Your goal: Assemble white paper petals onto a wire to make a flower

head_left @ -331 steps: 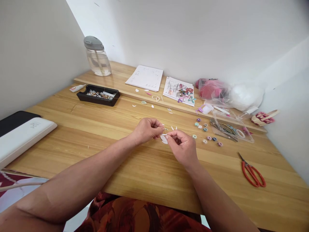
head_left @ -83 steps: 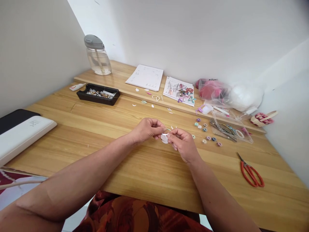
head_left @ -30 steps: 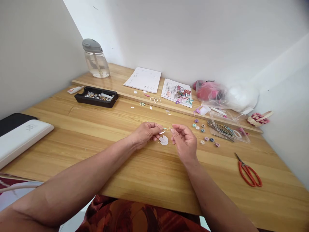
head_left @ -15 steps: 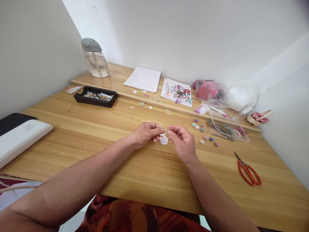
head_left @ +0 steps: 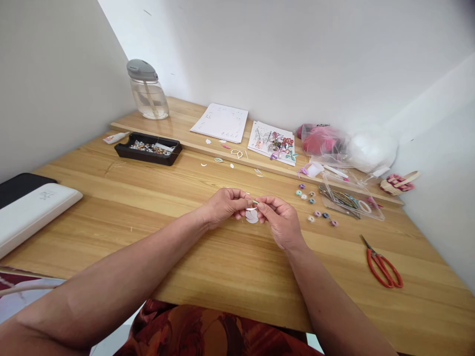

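Over the middle of the wooden table (head_left: 222, 267), both my hands meet at the fingertips around a small, thin, pale greenish strip (head_left: 256, 201). My left hand (head_left: 227, 205) pinches it from the left between thumb and forefinger. From the right, the thumb and forefinger of my right hand (head_left: 280, 217) close on its other end. Just under the fingertips shows a white crescent-shaped piece (head_left: 251, 209); I cannot tell whether it is held or lies loose. White rounded paper pieces (head_left: 252, 216) lie below, partly hidden by my fingers.
Orange-handled scissors (head_left: 382, 264) lie at the right, near several thread bobbins (head_left: 317, 213) and a clear tray (head_left: 374, 213) of tools. A black box (head_left: 148, 155) of beads stands left. On the raised shelf are a water bottle (head_left: 148, 94), paper sheets (head_left: 220, 121) and a small basket (head_left: 396, 184).
My right fingertips have moved slightly left, closer to the left ones, onto the thin strip. The left hand has hardly moved.
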